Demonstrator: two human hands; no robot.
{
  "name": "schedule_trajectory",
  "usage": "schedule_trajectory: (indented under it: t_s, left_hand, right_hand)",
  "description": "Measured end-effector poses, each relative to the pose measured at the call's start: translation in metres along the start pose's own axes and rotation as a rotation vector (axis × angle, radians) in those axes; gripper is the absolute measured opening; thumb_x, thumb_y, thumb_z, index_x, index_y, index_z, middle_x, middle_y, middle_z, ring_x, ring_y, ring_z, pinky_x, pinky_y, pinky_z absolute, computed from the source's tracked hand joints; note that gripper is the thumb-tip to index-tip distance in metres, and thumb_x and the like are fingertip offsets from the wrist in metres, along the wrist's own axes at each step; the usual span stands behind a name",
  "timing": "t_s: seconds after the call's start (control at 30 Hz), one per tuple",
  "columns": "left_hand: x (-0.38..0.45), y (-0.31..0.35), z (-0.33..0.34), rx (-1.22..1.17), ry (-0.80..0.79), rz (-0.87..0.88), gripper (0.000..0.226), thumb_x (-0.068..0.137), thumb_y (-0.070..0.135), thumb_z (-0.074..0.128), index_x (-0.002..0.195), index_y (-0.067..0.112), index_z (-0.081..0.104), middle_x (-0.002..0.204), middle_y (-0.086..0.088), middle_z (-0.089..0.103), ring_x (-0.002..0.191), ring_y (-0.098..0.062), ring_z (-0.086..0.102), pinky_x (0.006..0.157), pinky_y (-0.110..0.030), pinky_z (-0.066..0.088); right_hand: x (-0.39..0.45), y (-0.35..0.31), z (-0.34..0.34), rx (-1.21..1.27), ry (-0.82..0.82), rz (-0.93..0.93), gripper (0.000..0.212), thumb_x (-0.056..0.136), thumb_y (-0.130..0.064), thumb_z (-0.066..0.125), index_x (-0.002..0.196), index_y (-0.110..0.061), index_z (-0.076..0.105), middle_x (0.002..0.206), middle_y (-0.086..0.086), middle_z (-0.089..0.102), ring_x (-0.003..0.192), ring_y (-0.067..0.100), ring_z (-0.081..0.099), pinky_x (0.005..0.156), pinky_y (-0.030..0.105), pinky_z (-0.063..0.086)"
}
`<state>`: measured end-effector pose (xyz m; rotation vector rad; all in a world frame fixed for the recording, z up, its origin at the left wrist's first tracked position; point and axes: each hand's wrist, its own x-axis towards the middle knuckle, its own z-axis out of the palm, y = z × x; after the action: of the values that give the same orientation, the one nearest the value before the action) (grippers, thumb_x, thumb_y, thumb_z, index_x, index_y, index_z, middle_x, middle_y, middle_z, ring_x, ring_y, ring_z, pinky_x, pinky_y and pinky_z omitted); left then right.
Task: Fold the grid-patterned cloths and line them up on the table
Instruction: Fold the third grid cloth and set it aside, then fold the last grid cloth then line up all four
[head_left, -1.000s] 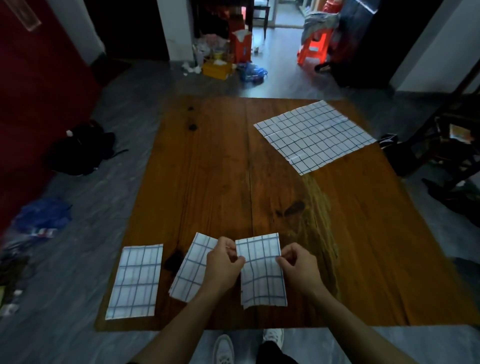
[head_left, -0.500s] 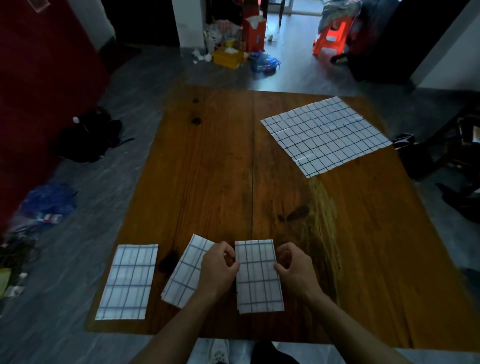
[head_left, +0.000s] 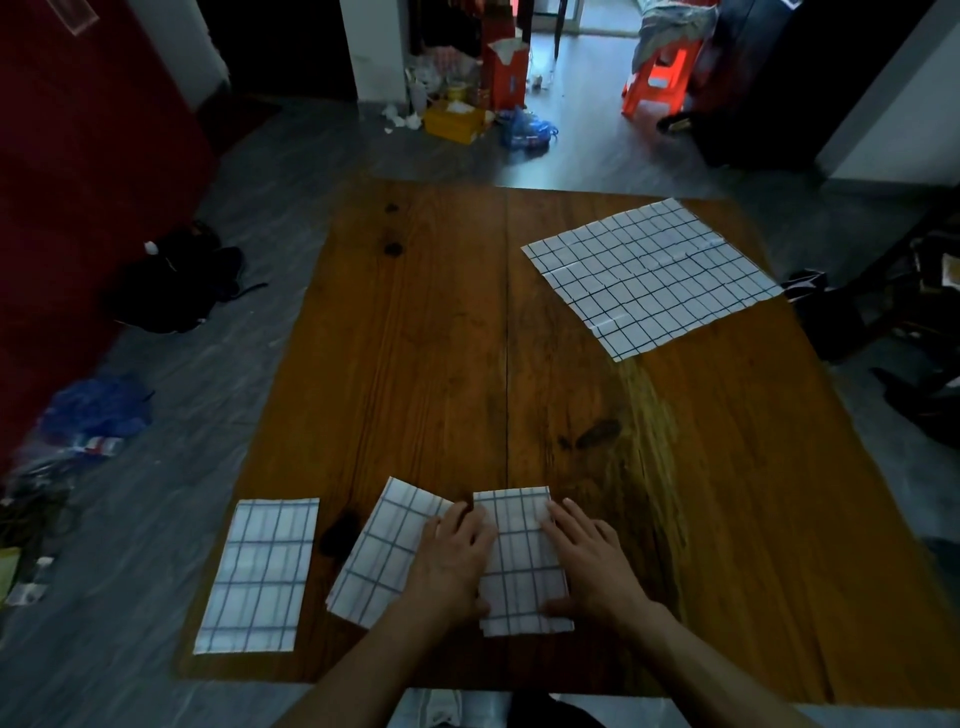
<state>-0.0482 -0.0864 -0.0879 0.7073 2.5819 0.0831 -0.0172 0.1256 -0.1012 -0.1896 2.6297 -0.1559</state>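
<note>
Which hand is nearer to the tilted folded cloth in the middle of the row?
Left. The left hand lies partly on the right edge of the tilted folded cloth. The right hand rests further right, on the right side of the neighbouring folded cloth.

A dim home room: beyond the wooden table (head_left: 415, 364), household clutter, a yellow box (head_left: 454, 122) and an orange plastic stool (head_left: 657, 78) sit on grey flooring.

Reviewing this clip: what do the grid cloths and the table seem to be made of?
The unfolded cloth looks like thin woven fabric, matte white with dark grid lines; it lies flat yet keeps sharp fold creases, so a paper-like sheet cannot be ruled out. The folded cloth under both hands looks the same. The table appears to be varnished wood: long plank grain, dark knots, a dull sheen.
</note>
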Motion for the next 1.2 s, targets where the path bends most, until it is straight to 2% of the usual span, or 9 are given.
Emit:
schedule_trajectory:
  t_s: [0.13,0.2,0.37,0.5,0.63,0.87,1.07,1.2]
  left_hand:
    - [0.001,-0.001,0.001,0.021,-0.004,0.013,0.100,0.077,0.049,0.073,0.153,0.022,0.013,0.162,-0.004,0.010,0.148,-0.030,0.003,0.120,-0.050,0.007]
    - [0.002,0.000,-0.004,0.003,-0.013,0.010,0.096,0.077,0.050,0.073,0.152,0.023,0.019,0.160,-0.004,0.015,0.147,-0.029,0.008,0.119,-0.050,0.010]
    - [0.006,-0.004,-0.043,-0.256,0.143,-0.007,0.073,0.087,0.048,0.065,0.149,0.027,0.031,0.158,0.003,0.025,0.145,-0.019,0.018,0.117,-0.041,0.021]
    - [0.010,-0.016,-0.078,-0.330,0.296,0.066,0.060,0.091,0.048,0.060,0.145,0.027,0.040,0.155,0.004,0.031,0.141,-0.015,0.025,0.113,-0.035,0.029]
    - [0.014,-0.015,-0.101,-0.418,0.355,0.134,0.052,0.093,0.046,0.059,0.139,0.024,0.048,0.149,0.004,0.038,0.137,-0.016,0.031,0.109,-0.034,0.033]
    - [0.007,0.034,-0.117,-0.575,0.379,0.333,0.044,0.092,0.046,0.060,0.131,0.026,0.054,0.136,0.009,0.049,0.125,-0.010,0.040,0.102,-0.032,0.042]
    - [-0.015,0.087,-0.117,-0.520,0.341,0.441,0.042,0.092,0.047,0.060,0.129,0.027,0.055,0.134,0.010,0.051,0.125,-0.010,0.042,0.102,-0.034,0.044]
    - [-0.034,0.128,-0.112,-0.457,0.297,0.490,0.040,0.091,0.048,0.060,0.126,0.028,0.056,0.131,0.010,0.052,0.123,-0.011,0.043,0.101,-0.035,0.045]
  right_hand:
    - [-0.004,0.007,-0.004,-0.029,-0.038,-0.017,0.109,0.078,-0.051,0.072,0.156,-0.024,-0.001,0.164,-0.002,-0.012,0.149,0.019,-0.018,0.117,0.044,-0.009]
    - [-0.004,0.003,-0.008,0.034,-0.033,0.009,0.105,0.080,-0.048,0.071,0.156,-0.024,0.003,0.165,-0.002,-0.006,0.150,0.019,-0.013,0.118,0.045,-0.005]
    - [-0.010,-0.006,-0.047,0.296,0.173,0.143,0.082,0.087,-0.052,0.063,0.153,-0.027,0.021,0.163,-0.005,0.015,0.149,0.015,0.011,0.120,0.043,0.012]
    - [-0.028,-0.006,-0.081,0.342,0.284,0.191,0.070,0.092,-0.052,0.054,0.151,-0.029,0.025,0.160,-0.004,0.021,0.147,0.015,0.019,0.120,0.042,0.021]
    - [-0.060,-0.007,-0.103,0.395,0.348,0.261,0.063,0.095,-0.051,0.048,0.150,-0.026,0.028,0.158,-0.003,0.027,0.145,0.016,0.025,0.119,0.043,0.026]
    - [-0.132,0.000,-0.117,0.380,0.414,0.430,0.063,0.094,-0.054,0.048,0.148,-0.028,0.030,0.156,-0.002,0.031,0.142,0.015,0.030,0.116,0.044,0.031]
    - [-0.190,0.007,-0.101,0.394,0.569,0.461,0.064,0.089,-0.061,0.046,0.144,-0.030,0.037,0.149,-0.003,0.041,0.134,0.013,0.041,0.109,0.042,0.042]
    - [-0.237,0.022,-0.083,0.418,0.676,0.491,0.056,0.093,-0.051,0.053,0.142,-0.028,0.041,0.148,-0.002,0.043,0.134,0.015,0.041,0.106,0.036,0.043]
